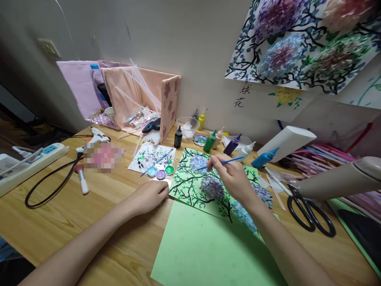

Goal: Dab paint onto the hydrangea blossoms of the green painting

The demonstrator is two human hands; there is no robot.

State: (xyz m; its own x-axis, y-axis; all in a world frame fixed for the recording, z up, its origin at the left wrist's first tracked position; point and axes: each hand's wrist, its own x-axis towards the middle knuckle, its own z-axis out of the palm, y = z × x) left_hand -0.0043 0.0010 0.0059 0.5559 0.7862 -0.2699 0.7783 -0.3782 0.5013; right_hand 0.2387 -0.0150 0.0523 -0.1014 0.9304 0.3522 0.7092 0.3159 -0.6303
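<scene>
My right hand (230, 174) pinches a thin blue paintbrush (232, 160), its tip over a pale blue-violet flower (199, 162) near the top of a painting (187, 183). Black branches and small green leaves run across this sheet. A darker purple flower (212, 187) lies just below my fingers, and a light blue one (244, 214) is partly behind my wrist. My left hand (150, 196) rests on the table with fingers curled in, beside the painting's left edge. Just above it are a paint palette with purple (160, 174) and green wells and a second blue brush (151, 168).
Paint bottles, among them a green one (210, 141) and a blue one (264, 157), stand behind the painting. Black-handled scissors (309, 210) and a grey cylinder (336, 178) lie right. A glue gun (99, 136), cable and power strip (35, 167) are left. Green paper (205, 250) lies in front.
</scene>
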